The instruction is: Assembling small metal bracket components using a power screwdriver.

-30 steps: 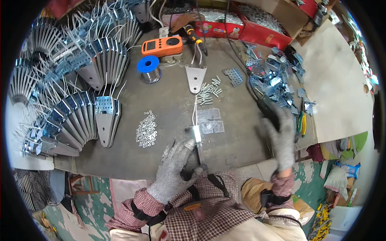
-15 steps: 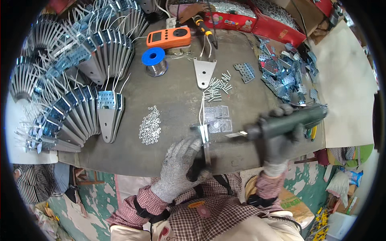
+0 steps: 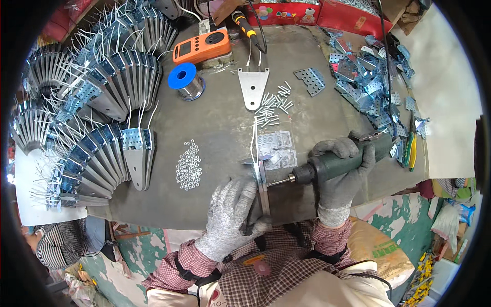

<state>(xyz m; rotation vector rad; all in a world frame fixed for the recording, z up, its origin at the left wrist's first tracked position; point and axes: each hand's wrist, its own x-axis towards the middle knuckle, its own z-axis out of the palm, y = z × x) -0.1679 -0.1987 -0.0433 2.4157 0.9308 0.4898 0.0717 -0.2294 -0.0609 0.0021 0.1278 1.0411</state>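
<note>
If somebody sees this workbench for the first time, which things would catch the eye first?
Probably the fanned rows of metal plates with white wires, filling the table's left side. Next, at the near edge, the gloved left hand holds one plate on edge while the right hand points a green power screwdriver at it. The orange meter and blue-topped solder spool also stand out.

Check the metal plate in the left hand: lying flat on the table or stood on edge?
On edge. The metal plate shows only its thin rim, pinched upright by the left hand, unlike the flat plate farther back.
</note>
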